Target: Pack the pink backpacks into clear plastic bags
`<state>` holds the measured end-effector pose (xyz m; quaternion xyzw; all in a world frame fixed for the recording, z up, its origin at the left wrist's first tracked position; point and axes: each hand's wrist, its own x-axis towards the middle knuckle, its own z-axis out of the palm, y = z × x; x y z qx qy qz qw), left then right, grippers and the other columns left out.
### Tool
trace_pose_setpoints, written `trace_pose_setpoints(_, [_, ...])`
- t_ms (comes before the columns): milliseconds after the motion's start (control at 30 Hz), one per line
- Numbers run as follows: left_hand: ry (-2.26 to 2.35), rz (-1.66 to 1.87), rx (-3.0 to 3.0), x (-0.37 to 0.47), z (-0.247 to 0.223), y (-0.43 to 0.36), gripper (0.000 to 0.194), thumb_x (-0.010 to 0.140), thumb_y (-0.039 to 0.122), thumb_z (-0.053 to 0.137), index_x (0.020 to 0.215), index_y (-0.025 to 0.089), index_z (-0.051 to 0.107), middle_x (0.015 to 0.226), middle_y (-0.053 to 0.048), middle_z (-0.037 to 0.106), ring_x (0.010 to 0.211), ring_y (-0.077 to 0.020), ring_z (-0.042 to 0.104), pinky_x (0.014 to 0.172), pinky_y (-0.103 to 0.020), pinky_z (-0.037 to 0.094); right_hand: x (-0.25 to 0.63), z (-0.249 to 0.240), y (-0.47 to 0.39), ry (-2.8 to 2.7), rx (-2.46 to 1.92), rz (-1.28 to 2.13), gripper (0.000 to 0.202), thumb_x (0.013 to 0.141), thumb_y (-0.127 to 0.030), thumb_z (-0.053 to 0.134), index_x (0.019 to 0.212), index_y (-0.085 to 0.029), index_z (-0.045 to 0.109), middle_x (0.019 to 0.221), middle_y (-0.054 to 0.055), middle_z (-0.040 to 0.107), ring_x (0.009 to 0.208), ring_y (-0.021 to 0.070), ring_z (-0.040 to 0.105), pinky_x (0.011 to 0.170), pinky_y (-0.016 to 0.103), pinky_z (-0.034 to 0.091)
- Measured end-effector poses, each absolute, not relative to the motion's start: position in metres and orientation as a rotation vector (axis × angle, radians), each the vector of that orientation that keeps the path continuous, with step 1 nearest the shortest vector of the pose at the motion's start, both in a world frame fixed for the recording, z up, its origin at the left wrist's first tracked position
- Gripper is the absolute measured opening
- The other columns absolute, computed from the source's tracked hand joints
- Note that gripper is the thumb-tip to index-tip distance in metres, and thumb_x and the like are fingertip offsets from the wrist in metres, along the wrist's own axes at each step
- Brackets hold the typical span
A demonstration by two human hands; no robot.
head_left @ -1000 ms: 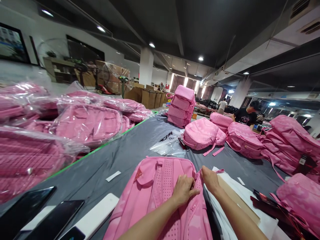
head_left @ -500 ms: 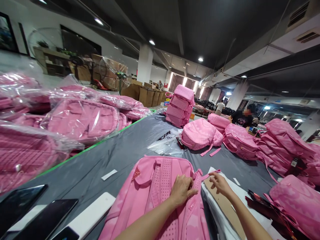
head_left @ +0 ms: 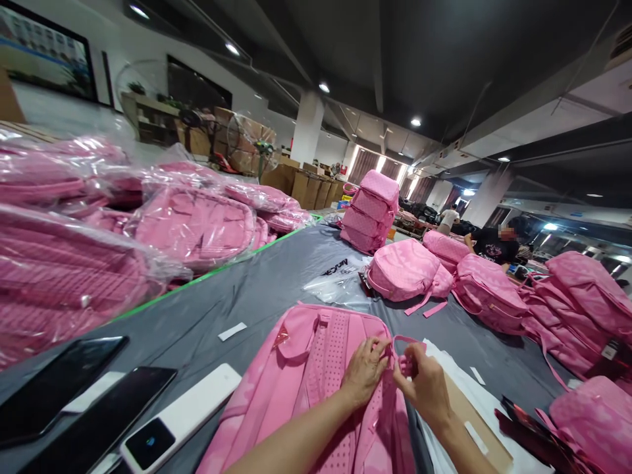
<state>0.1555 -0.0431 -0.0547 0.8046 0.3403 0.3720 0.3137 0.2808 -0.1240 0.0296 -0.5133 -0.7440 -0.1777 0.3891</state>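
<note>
R hand [head_left: 430,385], spread wide just off the strap [head_left: 405,363] approx ½ sec ago, now pinches it at the 1 o'clock edge of the backpack [head_left: 281,395], 6 o'clock on the bench [head_left: 276,280], w/ L hand [head_left: 363,372] alongside, fingers narrow, grip unclear.

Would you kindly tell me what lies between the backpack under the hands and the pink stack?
The head view shows a clear plastic bag there, on the grey cloth.
</note>
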Motion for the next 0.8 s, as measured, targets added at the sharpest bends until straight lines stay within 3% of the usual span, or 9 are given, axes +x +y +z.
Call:
trace_pose_setpoints(200, [1.072, 0.783, 2.212, 0.158, -0.048, -0.045, 0.063, 0.093, 0.005, 0.052, 0.15, 0.033, 0.05, 0.131, -0.008, 0.055, 0.125, -0.022, 0.052, 0.109, -0.037, 0.042, 0.246, 0.056, -0.156, -1.877, -1.152, -0.523, 0.016, 0.086, -0.018, 0.063, 0.092, -0.018, 0.049, 0.062, -0.007, 0.054, 0.045, 0.0023, 0.051, 0.05, 0.009, 0.044])
trace_pose_setpoints(333, [1.04, 0.83, 2.182, 0.158, -0.05, -0.04, 0.055, 0.094, 0.014, 0.057, 0.147, 0.03, 0.053, 0.129, -0.009, 0.055, 0.124, -0.0246, 0.053, 0.109, -0.04, 0.043, 0.247, 0.079, -0.181, -1.82, -1.209, -0.567, 0.016, 0.086, -0.023, 0.065, 0.088, -0.019, 0.05, 0.062, -0.006, 0.052, 0.043, 0.0034, 0.045, 0.044, 0.012, 0.039])
trace_pose_setpoints(400, [0.93, 0.912, 2.082, 0.152, -0.045, -0.038, 0.063, 0.09, 0.015, 0.064, 0.15, 0.025, 0.049, 0.134, -0.011, 0.054, 0.126, -0.025, 0.052, 0.11, -0.041, 0.042, 0.254, 0.083, -0.19, -1.792, -1.238, -0.469, 0.013, 0.089, -0.023, 0.064, 0.094, -0.018, 0.053, 0.062, -0.005, 0.053, 0.045, 0.0041, 0.048, 0.045, 0.011, 0.041])
trace_pose_setpoints(500, [0.557, 1.1, 2.091, 0.142, -0.019, -0.036, 0.075, 0.087, 0.024, 0.072, 0.155, 0.024, 0.039, 0.154, -0.014, 0.042, 0.142, -0.0266, 0.039, 0.119, -0.044, 0.031, 0.265, 0.084, -0.197, -1.759, -1.301, -0.289, 0.011, 0.092, -0.027, 0.062, 0.093, -0.017, 0.058, 0.062, -0.004, 0.053, 0.049, 0.0051, 0.051, 0.049, 0.011, 0.044])
trace_pose_setpoints(567, [0.201, 1.121, 2.337, 0.138, 0.009, -0.036, 0.055, 0.092, 0.024, 0.068, 0.145, 0.027, 0.052, 0.149, -0.01, 0.051, 0.145, -0.024, 0.037, 0.12, -0.043, 0.024, 0.27, 0.087, -0.198, -1.784, -1.342, -0.182, 0.018, 0.092, -0.032, 0.062, 0.083, -0.016, 0.061, 0.062, -0.002, 0.052, 0.05, 0.0054, 0.049, 0.049, 0.011, 0.042])
trace_pose_setpoints(667, [-0.15, 0.972, 2.729, 0.14, 0.045, -0.036, 0.02, 0.094, 0.019, 0.066, 0.113, 0.023, 0.07, 0.113, -0.004, 0.072, 0.128, -0.0223, 0.053, 0.111, -0.039, 0.026, 0.275, 0.096, -0.199, -1.746, -1.426, 0.016, 0.031, 0.085, -0.044, 0.068, 0.079, -0.014, 0.062, 0.063, 0.001, 0.051, 0.052, 0.0071, 0.046, 0.048, 0.015, 0.039])
trace_pose_setpoints(800, [0.079, 1.08, 2.852, 0.147, 0.057, -0.039, 0.02, 0.101, 0.032, 0.058, 0.109, 0.017, 0.069, 0.1, -0.007, 0.072, 0.103, -0.021, 0.06, 0.103, -0.038, 0.028, 0.289, 0.113, -0.188, -1.307, -1.529, 0.274, 0.056, 0.067, -0.067, 0.071, 0.076, -0.013, 0.058, 0.063, 0.0, 0.046, 0.054, 0.0087, 0.041, 0.048, 0.02, 0.034])
